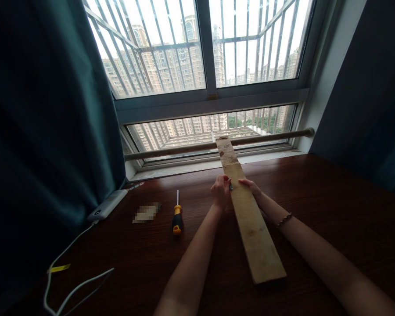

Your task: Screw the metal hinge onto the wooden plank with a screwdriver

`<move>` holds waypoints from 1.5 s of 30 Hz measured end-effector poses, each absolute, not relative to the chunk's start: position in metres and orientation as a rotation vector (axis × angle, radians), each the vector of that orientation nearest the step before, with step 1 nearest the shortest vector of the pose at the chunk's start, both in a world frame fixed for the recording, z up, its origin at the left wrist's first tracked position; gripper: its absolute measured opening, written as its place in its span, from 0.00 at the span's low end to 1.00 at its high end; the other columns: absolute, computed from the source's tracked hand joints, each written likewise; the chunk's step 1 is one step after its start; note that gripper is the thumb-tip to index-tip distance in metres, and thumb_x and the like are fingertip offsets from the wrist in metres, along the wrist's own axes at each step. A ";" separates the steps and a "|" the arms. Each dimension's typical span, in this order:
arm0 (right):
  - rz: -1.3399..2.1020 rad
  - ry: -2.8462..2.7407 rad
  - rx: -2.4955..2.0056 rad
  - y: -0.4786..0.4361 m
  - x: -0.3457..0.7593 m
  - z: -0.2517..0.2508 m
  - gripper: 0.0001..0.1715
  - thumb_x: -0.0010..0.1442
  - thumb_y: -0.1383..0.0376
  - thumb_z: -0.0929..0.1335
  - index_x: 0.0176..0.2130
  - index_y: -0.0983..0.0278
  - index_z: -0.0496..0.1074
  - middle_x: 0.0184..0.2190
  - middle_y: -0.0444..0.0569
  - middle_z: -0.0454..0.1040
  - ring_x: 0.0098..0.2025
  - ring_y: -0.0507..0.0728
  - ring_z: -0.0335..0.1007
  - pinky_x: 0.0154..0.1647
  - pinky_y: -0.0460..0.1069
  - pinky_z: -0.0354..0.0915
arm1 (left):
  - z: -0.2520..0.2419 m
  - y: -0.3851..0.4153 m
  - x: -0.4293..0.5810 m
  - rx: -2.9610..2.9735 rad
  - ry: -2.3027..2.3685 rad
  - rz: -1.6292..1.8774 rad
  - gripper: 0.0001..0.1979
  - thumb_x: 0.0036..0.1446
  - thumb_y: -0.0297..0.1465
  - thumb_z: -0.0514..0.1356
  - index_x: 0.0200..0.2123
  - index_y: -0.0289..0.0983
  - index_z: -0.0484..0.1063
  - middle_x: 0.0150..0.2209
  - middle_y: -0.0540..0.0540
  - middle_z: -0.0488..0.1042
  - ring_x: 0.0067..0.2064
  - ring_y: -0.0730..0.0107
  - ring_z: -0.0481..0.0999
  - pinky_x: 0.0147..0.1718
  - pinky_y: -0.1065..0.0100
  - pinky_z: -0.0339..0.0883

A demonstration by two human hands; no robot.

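Observation:
A long pale wooden board (252, 228) runs away from me across the dark table, with stains and rough marks near its far end. That end overlaps the rail at the window. Along the board's left edge, my left hand (220, 191) is closed in a pinch. A small shiny piece (231, 187), metallic in look, shows at its fingertips; its exact kind is too small to tell. My right hand (251, 188) grips the board's right edge, fingers on the top face. To the left of my left forearm lies a screwdriver (177, 219) with a yellow and black handle, tip pointing at the window.
A blurred flat packet (146, 213) lies left of the screwdriver. Beside the dark curtain (98, 96) sits a white power strip (108, 205) with a white cable (69, 248). A horizontal rail (181, 149) crosses before the window, above the reddish-brown tabletop (316, 197).

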State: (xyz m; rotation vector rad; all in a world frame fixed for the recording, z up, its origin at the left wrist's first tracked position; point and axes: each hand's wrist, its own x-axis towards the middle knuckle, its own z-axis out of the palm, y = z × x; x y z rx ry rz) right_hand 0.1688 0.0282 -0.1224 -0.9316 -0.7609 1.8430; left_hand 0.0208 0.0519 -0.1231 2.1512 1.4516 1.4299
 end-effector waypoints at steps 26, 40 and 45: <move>1.825 -0.746 -0.943 0.027 0.168 -0.122 0.16 0.57 0.62 0.61 0.39 0.70 0.70 0.23 0.51 0.74 0.22 0.56 0.69 0.24 0.49 0.66 | -0.128 0.063 0.020 1.720 0.937 1.582 0.09 0.47 0.36 0.61 0.27 0.36 0.76 0.29 0.49 0.69 0.28 0.76 0.68 0.24 0.75 0.62; 1.832 -0.766 -0.931 0.029 0.168 -0.124 0.17 0.58 0.61 0.60 0.40 0.71 0.70 0.24 0.52 0.74 0.22 0.55 0.69 0.26 0.48 0.66 | -0.116 0.057 0.024 1.834 0.990 1.557 0.09 0.49 0.37 0.60 0.29 0.37 0.76 0.30 0.48 0.75 0.30 0.73 0.72 0.31 0.72 0.66; 1.835 -0.781 -0.919 0.026 0.167 -0.120 0.17 0.58 0.61 0.61 0.41 0.70 0.70 0.25 0.52 0.75 0.22 0.56 0.69 0.27 0.49 0.66 | -0.123 0.064 0.021 1.711 1.243 1.501 0.11 0.50 0.38 0.59 0.32 0.37 0.75 0.26 0.49 0.76 0.25 0.74 0.71 0.26 0.72 0.64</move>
